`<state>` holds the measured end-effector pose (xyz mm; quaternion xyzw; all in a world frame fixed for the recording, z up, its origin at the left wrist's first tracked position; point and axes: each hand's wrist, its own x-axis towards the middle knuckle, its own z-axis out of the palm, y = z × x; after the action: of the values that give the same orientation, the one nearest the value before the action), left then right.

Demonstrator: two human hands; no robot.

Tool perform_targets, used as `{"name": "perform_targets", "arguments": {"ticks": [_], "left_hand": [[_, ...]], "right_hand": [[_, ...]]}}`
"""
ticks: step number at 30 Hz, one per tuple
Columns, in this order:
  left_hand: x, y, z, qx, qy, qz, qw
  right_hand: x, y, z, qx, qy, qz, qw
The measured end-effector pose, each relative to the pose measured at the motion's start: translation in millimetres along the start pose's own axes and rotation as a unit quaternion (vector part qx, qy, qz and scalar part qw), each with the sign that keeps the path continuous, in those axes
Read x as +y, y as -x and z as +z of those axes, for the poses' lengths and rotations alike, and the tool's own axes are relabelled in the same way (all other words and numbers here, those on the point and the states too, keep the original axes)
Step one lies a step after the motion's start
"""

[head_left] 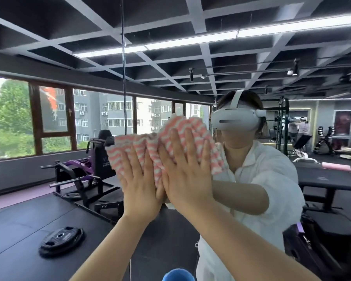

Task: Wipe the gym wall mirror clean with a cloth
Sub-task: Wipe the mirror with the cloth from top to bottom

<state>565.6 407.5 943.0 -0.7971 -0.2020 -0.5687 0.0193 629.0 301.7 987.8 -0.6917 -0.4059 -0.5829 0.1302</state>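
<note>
- The mirror [49,199] fills my whole view, and my pink-and-white striped cloth [164,142] is spread flat against it at about head height.
- My left hand [139,179] presses the cloth's lower left part with straight fingers, palm flat, so that grip is released rather than curled round anything.
- My right hand [187,169] lies just beside it, touching it at the thumb side, fingers likewise straight and pressing the cloth's middle and right part; that grip too is released.
- The cloth bunches above my fingertips and hangs out past my right hand at its right edge.
- A vertical seam [123,78] in the glass runs down just left of the cloth and reaches its upper left corner.
- In the glass I see my reflection [251,179] in a white shirt and a white headset [235,118], directly behind my hands.
- The reflected room is a gym: a dark grid ceiling with strip lights [190,40], wide windows [53,118] on the left looking onto trees and apartment blocks, and black floor mats.
- A purple and black weight machine [85,169] stands left of my hands, with a weight plate [61,240] lying on the floor lower left.
- Racks and benches stand far right, well apart from the cloth.
- Open glass lies above, left of the seam and below my forearms.
- A blue rounded object [178,275] shows at the bottom edge; I cannot tell what it is.
</note>
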Motion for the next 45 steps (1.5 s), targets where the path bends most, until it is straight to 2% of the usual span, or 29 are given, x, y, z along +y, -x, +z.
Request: {"name": "perform_targets", "arguments": {"ticks": [4,7,13,25,32,39,45], "left_hand": [[-4,29,10,-0.008,-0.025,-0.031,0.999],[5,36,13,0.014,-0.064,-0.036,0.997],[45,30,15,0.04,-0.074,0.004,0.996],[214,-7,36,0.069,-0.018,0.131,0.989],[313,1,54,0.062,0.002,0.204,0.977],[365,30,65,0.023,-0.011,0.286,0.958],[351,61,71,-0.014,-0.027,0.345,0.938]], "right_hand": [[-4,19,3,-0.02,0.023,-0.053,0.998],[9,28,2,-0.02,0.04,-0.088,0.995],[49,40,-9,-0.011,0.039,-0.068,0.997],[214,87,-60,0.021,0.124,0.062,0.99],[291,139,-85,-0.009,0.149,0.17,0.974],[313,198,-89,0.009,0.09,0.274,0.958],[286,247,-76,-0.033,0.058,0.34,0.938]]}}
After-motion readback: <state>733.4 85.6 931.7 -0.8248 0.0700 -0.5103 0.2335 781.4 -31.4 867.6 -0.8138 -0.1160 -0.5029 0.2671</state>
